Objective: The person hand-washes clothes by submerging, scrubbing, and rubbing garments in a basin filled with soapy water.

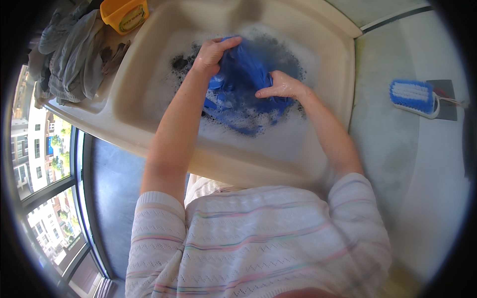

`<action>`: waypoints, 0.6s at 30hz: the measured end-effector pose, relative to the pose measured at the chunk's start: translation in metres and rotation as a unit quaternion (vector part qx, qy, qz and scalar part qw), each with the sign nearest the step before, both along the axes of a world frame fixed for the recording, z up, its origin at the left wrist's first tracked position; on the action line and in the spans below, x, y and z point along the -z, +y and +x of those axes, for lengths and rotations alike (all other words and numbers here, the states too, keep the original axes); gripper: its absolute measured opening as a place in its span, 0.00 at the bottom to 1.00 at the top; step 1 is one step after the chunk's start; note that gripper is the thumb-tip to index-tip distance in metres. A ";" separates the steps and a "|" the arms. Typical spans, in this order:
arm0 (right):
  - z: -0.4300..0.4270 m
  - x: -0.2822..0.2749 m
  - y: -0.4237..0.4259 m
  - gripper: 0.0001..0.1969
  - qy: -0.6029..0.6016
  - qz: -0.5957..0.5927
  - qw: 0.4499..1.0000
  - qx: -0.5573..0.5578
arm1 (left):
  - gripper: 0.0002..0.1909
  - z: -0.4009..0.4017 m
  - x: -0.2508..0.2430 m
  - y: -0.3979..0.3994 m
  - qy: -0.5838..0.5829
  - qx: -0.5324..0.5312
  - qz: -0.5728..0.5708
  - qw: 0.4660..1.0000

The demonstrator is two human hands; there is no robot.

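Observation:
A wet blue cloth or garment lies partly in sudsy, dark-tinted water inside a beige laundry sink. At its upper left part, my left hand grips the fabric between thumb and fingers, lifting it a little above the foam. My right hand is at the cloth's right side, its thumb apart and pointing left, the fingers partly hidden behind the fabric. Much of the blue cloth is sunk under water and bubbles, so its full shape is hidden.
Grey garments are heaped on the sink's left ledge, beside a yellow plastic container that bears writing. A blue and white scrub brush hangs by a cord on the right wall. Windows stand at the left.

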State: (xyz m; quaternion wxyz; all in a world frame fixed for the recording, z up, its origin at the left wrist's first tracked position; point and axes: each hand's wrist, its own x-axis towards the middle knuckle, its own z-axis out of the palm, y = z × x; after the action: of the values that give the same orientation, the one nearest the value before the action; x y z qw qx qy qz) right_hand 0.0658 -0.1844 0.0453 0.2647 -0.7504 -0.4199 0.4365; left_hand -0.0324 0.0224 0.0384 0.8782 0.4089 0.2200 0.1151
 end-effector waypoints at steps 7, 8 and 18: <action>0.040 0.010 0.024 0.25 0.316 0.146 0.897 0.274 | 0.10 0.014 0.033 0.002 0.034 -0.033 -0.189 0.981; 0.037 0.001 0.034 0.26 0.270 0.139 0.912 0.274 | 0.10 0.015 0.036 0.003 0.048 -0.025 -0.202 0.978; -0.044 -0.004 0.103 0.06 -0.321 0.261 0.880 0.233 | 0.06 0.016 0.025 -0.034 -0.002 -0.144 -0.230 0.963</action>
State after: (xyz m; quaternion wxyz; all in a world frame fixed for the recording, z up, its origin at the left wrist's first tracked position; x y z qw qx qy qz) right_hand 0.0215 -0.0813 0.0489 0.3955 -0.8296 -0.3931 -0.0284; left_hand -0.0162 -0.0113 0.0129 0.9232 0.1601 0.2950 0.1873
